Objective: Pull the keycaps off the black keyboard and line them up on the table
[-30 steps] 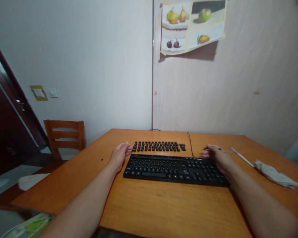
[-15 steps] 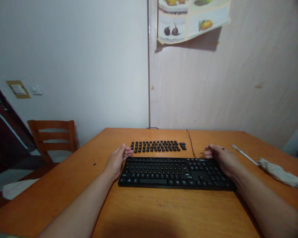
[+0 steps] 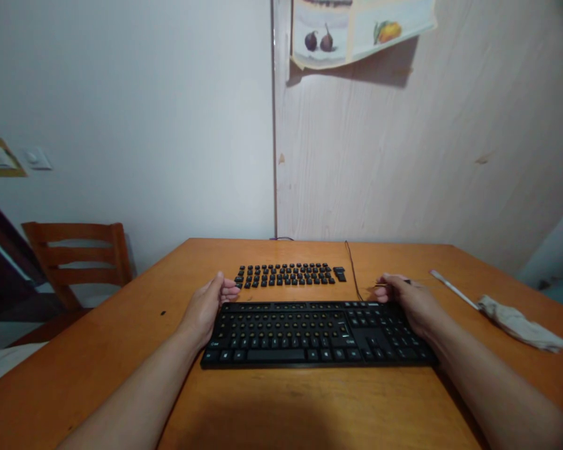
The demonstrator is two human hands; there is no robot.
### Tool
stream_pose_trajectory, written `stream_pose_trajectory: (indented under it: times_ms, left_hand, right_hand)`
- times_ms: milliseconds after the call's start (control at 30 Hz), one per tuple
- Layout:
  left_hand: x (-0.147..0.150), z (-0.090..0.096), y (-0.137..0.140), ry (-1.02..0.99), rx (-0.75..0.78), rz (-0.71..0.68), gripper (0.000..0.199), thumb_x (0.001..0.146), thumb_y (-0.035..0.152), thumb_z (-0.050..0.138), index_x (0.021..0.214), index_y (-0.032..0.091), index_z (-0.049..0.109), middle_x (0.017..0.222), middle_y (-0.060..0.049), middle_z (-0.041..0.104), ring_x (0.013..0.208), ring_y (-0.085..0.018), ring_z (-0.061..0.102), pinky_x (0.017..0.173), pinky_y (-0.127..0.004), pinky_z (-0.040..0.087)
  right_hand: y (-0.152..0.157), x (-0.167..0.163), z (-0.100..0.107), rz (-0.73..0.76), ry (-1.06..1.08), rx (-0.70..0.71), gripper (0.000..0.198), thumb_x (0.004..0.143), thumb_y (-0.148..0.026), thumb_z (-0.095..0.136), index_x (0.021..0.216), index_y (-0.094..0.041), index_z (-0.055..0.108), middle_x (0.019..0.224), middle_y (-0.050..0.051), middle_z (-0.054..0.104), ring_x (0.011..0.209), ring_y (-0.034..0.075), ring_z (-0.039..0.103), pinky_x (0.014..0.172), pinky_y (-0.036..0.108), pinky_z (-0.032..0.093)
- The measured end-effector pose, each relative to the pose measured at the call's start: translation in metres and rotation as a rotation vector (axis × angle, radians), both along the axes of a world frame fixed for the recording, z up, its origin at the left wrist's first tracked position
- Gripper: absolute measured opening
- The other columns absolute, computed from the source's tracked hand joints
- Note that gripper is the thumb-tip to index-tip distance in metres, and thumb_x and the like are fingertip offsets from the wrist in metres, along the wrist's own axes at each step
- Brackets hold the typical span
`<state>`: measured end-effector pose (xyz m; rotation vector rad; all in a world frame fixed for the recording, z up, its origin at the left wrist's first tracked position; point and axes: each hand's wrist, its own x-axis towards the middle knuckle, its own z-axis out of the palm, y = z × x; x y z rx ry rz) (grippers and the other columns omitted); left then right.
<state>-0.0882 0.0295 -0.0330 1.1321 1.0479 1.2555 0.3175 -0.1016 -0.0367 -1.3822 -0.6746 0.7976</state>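
Note:
A black computer keyboard (image 3: 281, 356) lies on the wooden table in front of me, many of its keycaps off and small pale stems showing. At its left end, my left hand (image 3: 206, 307) rests against the edge, thumb and fingers loosely stretched out and slightly apart with nothing visible between them. My right hand (image 3: 406, 300) lies over the keyboard's right end, fingers closed on a thin pointed tool (image 3: 379, 285), mostly hidden in the grip. Behind the keyboard, loose black keycaps (image 3: 286, 275) sit in rows; the left fingertips are close to the nearest ones.
A dark cable (image 3: 351, 269) runs behind the keyboard. To the right lie a white stick (image 3: 455, 289) and a crumpled pale cloth (image 3: 520, 326). One small black piece (image 3: 163, 313) lies left of my hand. A wooden chair (image 3: 82, 254) stands beyond the left table edge.
The keyboard has shifted nearer to me and left, widening the gap to the keycap rows. Both hands moved slightly with it. The whole view has turned a little right and down.

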Motion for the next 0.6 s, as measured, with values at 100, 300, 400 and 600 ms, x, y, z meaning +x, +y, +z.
stream_pose_trajectory:
  times_ms: [100, 300, 400, 600]
  left_hand:
    - [-0.0008, 0.0004, 0.0004, 0.01, -0.007, 0.006, 0.049, 0.079, 0.06, 0.059, 0.083, 0.012, 0.067, 0.075, -0.009, 0.07, 0.067, -0.016, 0.064, 0.069, -0.028, 0.048]
    - [-0.0026, -0.0003, 0.0016, 0.016, -0.014, 0.007, 0.051, 0.079, 0.062, 0.059, 0.084, 0.012, 0.067, 0.075, -0.01, 0.07, 0.065, -0.016, 0.063, 0.068, -0.029, 0.047]
    - [-0.0025, 0.0001, 0.0014, 0.002, -0.025, 0.005, 0.049, 0.079, 0.06, 0.059, 0.084, 0.012, 0.067, 0.074, -0.01, 0.07, 0.065, -0.016, 0.063, 0.067, -0.029, 0.047]
    - [-0.0009, 0.001, 0.0003, -0.023, -0.036, 0.024, 0.047, 0.079, 0.059, 0.059, 0.079, 0.012, 0.066, 0.071, -0.008, 0.069, 0.061, -0.014, 0.062, 0.066, -0.028, 0.047]
  right_hand:
    - [0.0002, -0.0013, 0.0001, -0.007, -0.03, -0.022, 0.018, 0.082, -0.033, 0.065, 0.082, -0.015, 0.067, 0.067, 0.008, 0.07, 0.055, 0.015, 0.063, 0.053, 0.025, 0.051]
    - [0.0013, -0.0004, -0.0026, -0.025, -0.048, -0.051, 0.019, 0.081, -0.034, 0.067, 0.082, -0.015, 0.069, 0.071, 0.009, 0.071, 0.058, 0.017, 0.064, 0.053, 0.026, 0.052]
    - [0.0021, 0.0022, -0.0055, -0.027, -0.07, -0.057, 0.022, 0.08, -0.037, 0.068, 0.083, -0.015, 0.069, 0.07, 0.009, 0.071, 0.058, 0.017, 0.063, 0.052, 0.026, 0.051]
    - [0.0026, 0.0058, -0.009, 0.011, -0.116, -0.039, 0.028, 0.08, -0.041, 0.066, 0.082, -0.013, 0.069, 0.065, 0.007, 0.068, 0.056, 0.015, 0.06, 0.053, 0.023, 0.048]
